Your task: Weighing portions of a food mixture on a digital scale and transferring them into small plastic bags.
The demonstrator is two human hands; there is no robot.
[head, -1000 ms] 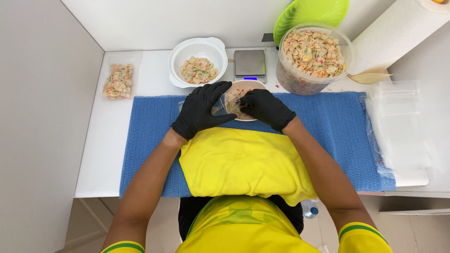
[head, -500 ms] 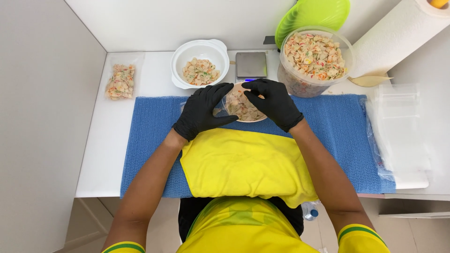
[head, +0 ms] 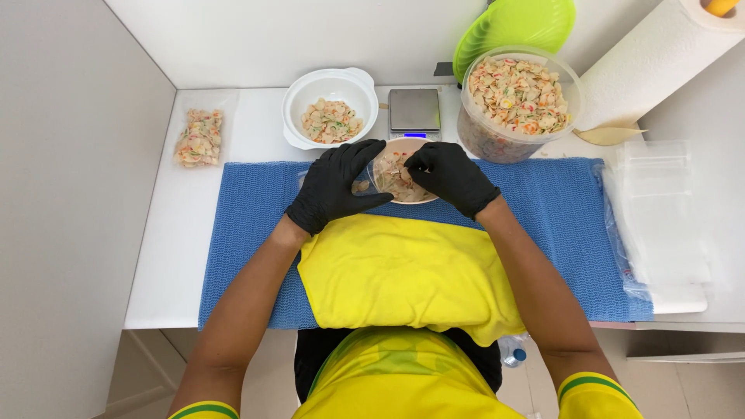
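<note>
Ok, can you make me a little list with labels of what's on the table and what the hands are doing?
left hand: black glove, holds the side of a clear bag of pasta salad
right hand: black glove, fingers pinch the bag's top edge
mat: blue, under the hands
cloth: yellow, near the person
white bowl: some salad inside
big tub: full of salad, green lid behind it
scale: small, behind the bag
filled bag: lies far left
empty bags: stacked at right

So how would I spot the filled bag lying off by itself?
Start at the blue mat and look past its far left corner, on the white table. The small clear bag of pasta salad lies flat there, alone, left of the white bowl; unlike the other pasta, it is bagged.
</note>
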